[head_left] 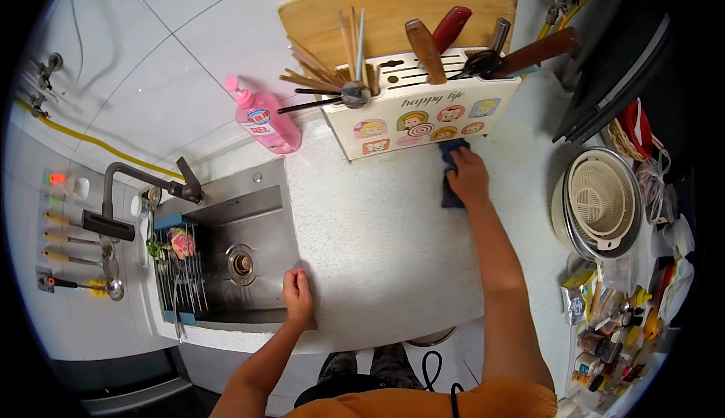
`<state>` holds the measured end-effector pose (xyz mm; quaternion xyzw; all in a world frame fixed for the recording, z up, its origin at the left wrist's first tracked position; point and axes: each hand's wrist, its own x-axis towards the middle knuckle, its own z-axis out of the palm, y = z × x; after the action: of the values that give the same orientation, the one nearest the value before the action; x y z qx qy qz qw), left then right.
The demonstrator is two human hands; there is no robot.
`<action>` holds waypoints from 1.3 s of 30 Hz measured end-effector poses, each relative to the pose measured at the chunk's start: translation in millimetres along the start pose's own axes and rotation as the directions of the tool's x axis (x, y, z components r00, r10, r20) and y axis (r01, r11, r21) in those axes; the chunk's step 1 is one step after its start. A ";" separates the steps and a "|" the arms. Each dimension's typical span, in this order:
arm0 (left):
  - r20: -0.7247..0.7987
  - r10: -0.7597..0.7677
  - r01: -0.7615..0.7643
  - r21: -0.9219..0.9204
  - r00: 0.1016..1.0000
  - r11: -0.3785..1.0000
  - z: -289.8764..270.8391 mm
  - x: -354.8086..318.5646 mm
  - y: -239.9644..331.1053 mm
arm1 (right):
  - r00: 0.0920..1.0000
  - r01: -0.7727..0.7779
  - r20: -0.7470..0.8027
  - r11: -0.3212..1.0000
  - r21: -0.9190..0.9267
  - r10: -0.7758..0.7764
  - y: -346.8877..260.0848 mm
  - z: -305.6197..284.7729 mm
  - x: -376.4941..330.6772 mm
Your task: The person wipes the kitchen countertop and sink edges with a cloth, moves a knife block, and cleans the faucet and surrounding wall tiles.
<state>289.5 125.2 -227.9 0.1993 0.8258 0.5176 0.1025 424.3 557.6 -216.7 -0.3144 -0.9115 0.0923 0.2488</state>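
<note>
Holding a dark-blue fabric cloth [453, 196] on the speckled white countertop [377, 214] in the right hand [469, 178], curling the left hand [297, 294] into a fist.

At the far side of the counter, we find one line of dark, slanted lettering [433, 98] across the white knife holder [423, 120]. Farther left, we see printed characters on the label [258, 121] of a pink pump bottle [278, 132].
</note>
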 end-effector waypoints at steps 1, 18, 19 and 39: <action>0.007 -0.011 0.011 -0.043 1.000 0.999 -1.0 -6.5 -0.3 | 0.999 -0.037 -0.015 0.999 -0.007 0.037 2.6 -3.2 -1.9; -0.162 0.005 -0.009 -0.024 0.987 1.000 8.5 -12.6 6.3 | 0.885 0.417 0.074 0.852 0.318 -0.461 -208.0 61.5 -5.3; -0.187 -0.001 -0.015 -0.085 0.982 0.996 9.7 -13.3 9.7 | 0.897 0.400 0.063 0.865 0.303 -0.438 -214.8 69.2 4.8; -0.281 -0.302 0.217 -0.295 0.911 0.931 -30.1 -11.0 -47.7 | 0.738 0.477 0.180 0.692 0.542 -0.650 -291.2 17.7 -141.4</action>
<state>277.4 77.5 -257.7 -0.0151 0.7764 0.6272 0.0597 357.7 241.2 -193.4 0.0772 -0.9434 0.2791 0.1618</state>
